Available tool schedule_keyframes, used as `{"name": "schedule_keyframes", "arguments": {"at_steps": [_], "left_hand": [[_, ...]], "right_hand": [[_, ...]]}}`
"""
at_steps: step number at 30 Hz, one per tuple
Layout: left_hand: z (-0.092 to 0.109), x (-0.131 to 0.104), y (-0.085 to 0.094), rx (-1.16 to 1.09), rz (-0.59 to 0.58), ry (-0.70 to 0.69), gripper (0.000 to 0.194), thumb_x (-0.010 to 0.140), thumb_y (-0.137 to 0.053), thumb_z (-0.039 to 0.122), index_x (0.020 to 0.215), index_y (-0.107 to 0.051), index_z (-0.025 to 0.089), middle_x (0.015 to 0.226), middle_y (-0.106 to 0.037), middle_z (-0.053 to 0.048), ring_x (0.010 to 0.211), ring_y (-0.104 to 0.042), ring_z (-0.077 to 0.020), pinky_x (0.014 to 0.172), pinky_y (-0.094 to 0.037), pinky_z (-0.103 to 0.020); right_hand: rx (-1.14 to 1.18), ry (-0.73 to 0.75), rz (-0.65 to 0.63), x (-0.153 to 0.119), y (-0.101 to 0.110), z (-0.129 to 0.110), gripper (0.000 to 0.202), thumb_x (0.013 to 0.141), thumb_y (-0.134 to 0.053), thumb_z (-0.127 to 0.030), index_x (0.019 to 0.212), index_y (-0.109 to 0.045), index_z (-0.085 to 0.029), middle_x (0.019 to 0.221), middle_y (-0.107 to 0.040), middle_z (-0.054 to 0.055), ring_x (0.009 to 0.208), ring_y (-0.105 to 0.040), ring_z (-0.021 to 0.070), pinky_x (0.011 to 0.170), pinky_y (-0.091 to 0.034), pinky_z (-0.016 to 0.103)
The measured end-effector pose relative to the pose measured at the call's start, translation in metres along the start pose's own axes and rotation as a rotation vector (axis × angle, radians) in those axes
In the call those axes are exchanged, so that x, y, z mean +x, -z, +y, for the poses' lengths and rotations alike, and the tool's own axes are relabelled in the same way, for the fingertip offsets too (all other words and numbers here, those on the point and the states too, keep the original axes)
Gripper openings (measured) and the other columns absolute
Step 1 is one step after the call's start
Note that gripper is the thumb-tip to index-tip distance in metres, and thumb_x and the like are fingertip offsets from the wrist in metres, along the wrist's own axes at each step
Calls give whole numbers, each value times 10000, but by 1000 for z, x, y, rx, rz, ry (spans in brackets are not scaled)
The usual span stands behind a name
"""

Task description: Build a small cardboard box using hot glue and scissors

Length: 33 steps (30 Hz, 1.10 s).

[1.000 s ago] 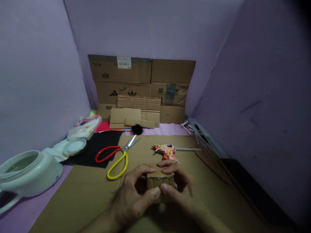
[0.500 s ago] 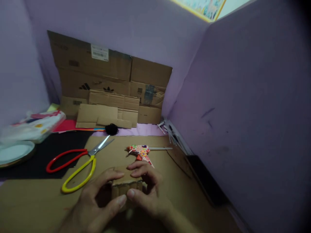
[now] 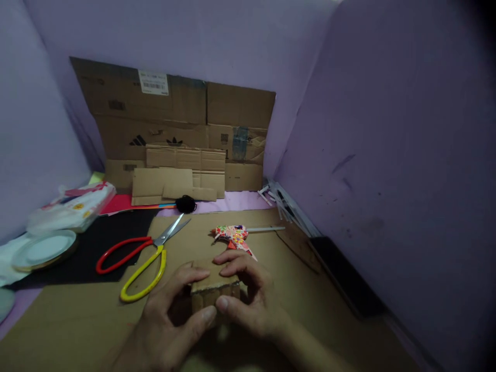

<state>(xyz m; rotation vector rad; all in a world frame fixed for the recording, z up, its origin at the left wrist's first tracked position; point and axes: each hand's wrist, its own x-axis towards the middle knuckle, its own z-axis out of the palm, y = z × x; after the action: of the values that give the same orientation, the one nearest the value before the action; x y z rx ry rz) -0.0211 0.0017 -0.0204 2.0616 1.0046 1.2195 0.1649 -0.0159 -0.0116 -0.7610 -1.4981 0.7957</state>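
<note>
A small cardboard box [image 3: 215, 295] with a flat top and a rough front edge is held between both hands, low in the middle of the view. My left hand [image 3: 176, 310] grips its left side, thumb on the front and fingers on the top. From the right, my right hand [image 3: 250, 294] closes on it the same way, its thumb pressed to the front face. Just beyond the box lies a flower-patterned glue gun [image 3: 233, 235] with a glue stick [image 3: 265, 229] in its back. Scissors [image 3: 155, 248] with one red and one yellow handle lie open to the left.
A large cardboard sheet [image 3: 174, 111] leans on the back wall, smaller pieces before it. Black yarn [image 3: 186, 204] sits near the scissor tips. Black paper [image 3: 96, 253], a round lid [image 3: 46, 250] and a plastic bag [image 3: 77, 206] are left. Glue sticks [image 3: 290, 206] and a dark flat object [image 3: 344, 276] line the right wall.
The view has shifted a little, so most things appear farther right. Both hands keep the same grip on the cardboard box.
</note>
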Motion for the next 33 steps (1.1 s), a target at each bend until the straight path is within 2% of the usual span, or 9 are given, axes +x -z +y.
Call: {"name": "schedule_keyframes", "arguments": {"at_steps": [4,8,11,15,20,23,26,29,33], "left_hand": [[-1,0,0,-17,2,51,314,704,-726,280,1008,-647,273,1058,-706,-33,943,-700,-222,778,-594,-261],[2,-4,-4,-164,25,217,302,722,-698,297,1015,-635,260,1108,-677,-52,1025,-662,-243,841,-574,-303],[6,-3,-7,-270,21,286,307,741,-673,336,1026,-607,243,1128,-659,-68,1034,-649,-265,850,-564,-335],[9,1,-8,-344,-18,331,314,754,-655,363,1033,-576,245,1066,-667,-52,982,-656,-259,776,-566,-313],[9,5,-4,-388,-65,308,330,741,-661,324,1040,-579,213,1005,-666,-58,942,-652,-261,764,-547,-326],[6,5,-1,-366,-84,263,326,747,-666,294,1049,-577,211,1059,-651,-67,977,-633,-257,801,-527,-329],[2,3,1,-286,-77,207,326,758,-669,269,1069,-579,224,1105,-630,-65,1032,-599,-255,818,-508,-323],[-3,2,1,-256,-91,162,337,761,-676,252,1082,-577,230,1098,-618,-62,1009,-599,-244,826,-499,-333],[-7,3,-1,-267,-89,145,334,759,-685,245,1074,-575,225,1050,-608,-56,920,-611,-217,776,-503,-322]], "right_hand": [[-5,7,2,1,0,1,285,683,-737,-172,939,-630,-238,1074,-640,71,1026,-612,230,859,-485,375],[-25,-13,4,0,-1,3,293,690,-737,-179,952,-625,-245,1092,-632,69,1045,-609,235,862,-491,382],[-40,-90,-6,0,-1,3,290,698,-736,-205,959,-615,-248,1122,-622,77,1053,-606,242,811,-514,365],[-16,-187,-27,0,0,0,265,706,-721,-224,943,-606,-255,1148,-602,77,1068,-598,247,756,-525,339],[12,-247,-71,0,3,1,269,743,-712,-276,996,-620,-286,1328,-458,84,1251,-475,287,802,-519,352],[-17,-241,-82,0,3,6,312,749,-717,-338,1047,-633,-305,1362,-448,81,1316,-403,306,935,-456,420],[-34,-257,-90,-1,3,9,355,769,-702,-374,1109,-613,-322,1308,-525,72,1269,-462,290,1026,-371,462],[-46,-284,-119,0,4,9,403,772,-696,-393,1152,-593,-308,1213,-585,74,1153,-552,272,976,-426,442],[-32,-301,-115,2,3,9,437,732,-727,-430,1128,-616,-285,1166,-597,82,1088,-580,276,918,-468,431]]}}
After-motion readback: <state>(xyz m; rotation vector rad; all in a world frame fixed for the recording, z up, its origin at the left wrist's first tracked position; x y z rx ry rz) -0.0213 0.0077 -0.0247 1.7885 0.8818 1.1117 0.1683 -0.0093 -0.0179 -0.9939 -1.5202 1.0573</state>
